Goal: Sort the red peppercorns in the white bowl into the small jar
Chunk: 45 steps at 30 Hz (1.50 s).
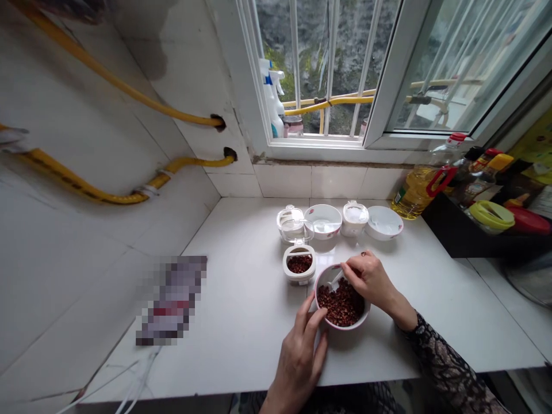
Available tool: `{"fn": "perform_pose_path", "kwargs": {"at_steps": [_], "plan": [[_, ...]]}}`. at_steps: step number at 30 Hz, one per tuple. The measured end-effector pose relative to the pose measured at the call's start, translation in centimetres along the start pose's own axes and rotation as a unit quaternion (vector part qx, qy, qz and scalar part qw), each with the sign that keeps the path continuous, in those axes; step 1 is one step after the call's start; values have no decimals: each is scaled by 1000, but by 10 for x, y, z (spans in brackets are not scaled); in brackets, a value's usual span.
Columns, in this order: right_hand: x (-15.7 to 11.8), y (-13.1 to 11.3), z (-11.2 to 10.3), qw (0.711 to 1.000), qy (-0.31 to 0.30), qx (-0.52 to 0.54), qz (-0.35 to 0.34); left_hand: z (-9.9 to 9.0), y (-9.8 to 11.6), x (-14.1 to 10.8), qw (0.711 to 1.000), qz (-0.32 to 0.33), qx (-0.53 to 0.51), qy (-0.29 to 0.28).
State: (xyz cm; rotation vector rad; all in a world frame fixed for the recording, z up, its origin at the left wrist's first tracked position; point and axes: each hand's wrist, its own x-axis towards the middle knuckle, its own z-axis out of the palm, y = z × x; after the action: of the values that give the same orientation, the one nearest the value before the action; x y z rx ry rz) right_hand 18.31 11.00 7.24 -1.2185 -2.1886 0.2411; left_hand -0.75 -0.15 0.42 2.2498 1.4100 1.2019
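Note:
A white bowl [347,326] with a pink rim holds dark red dried bits that look like Sichuan peppercorns [340,303]. My left hand [301,348] grips the bowl's left side, fingertips at the rim. Inside the bowl, a small white spoon [334,282] leans into the peppercorns, its handle pinched in my right hand [370,280]. Just beyond the bowl to the left stands a white-rimmed jar [299,278] with its lid up, partly filled with the same dark red bits.
Behind are a clear lidded jar [290,221], a flowered bowl [323,234], a jar of white contents [355,217] and another bowl [385,224]. An oil bottle [416,190] and a black condiment rack [452,230] stand at right. A blurred-out object [175,302] lies left, near white cords [138,379].

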Motion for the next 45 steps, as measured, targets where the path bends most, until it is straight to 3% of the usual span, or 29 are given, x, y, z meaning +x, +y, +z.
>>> {"fn": "perform_pose_path", "kwargs": {"at_steps": [5,11,21,24,27,30,34,36,39,45], "plan": [[-1,4,-3,995,-22,75,70,0,0,0,1000,0,-2,-2],[2,8,-9,963,-43,206,170,1,0,-1,1000,-2,-2,-1],[11,13,-5,926,-2,300,230,1,1,0,1000,-4,-7,-1],[23,0,-14,937,52,285,196,2,0,-1,1000,-5,-10,-3],[37,-19,-19,962,118,218,115,3,-1,-1,1000,-6,-9,-3],[45,-36,-14,982,170,77,-24,3,-1,-1,1000,-2,-7,-2],[45,-46,-5,968,149,-63,-194,3,0,1,1000,8,-2,10],[41,-43,-8,966,157,-61,-197,2,1,1,1000,7,-1,11],[33,-32,-22,976,169,-26,-132,2,1,1,1000,1,0,7],[15,-5,-31,996,11,-62,-67,2,1,0,1000,0,9,1]]}}
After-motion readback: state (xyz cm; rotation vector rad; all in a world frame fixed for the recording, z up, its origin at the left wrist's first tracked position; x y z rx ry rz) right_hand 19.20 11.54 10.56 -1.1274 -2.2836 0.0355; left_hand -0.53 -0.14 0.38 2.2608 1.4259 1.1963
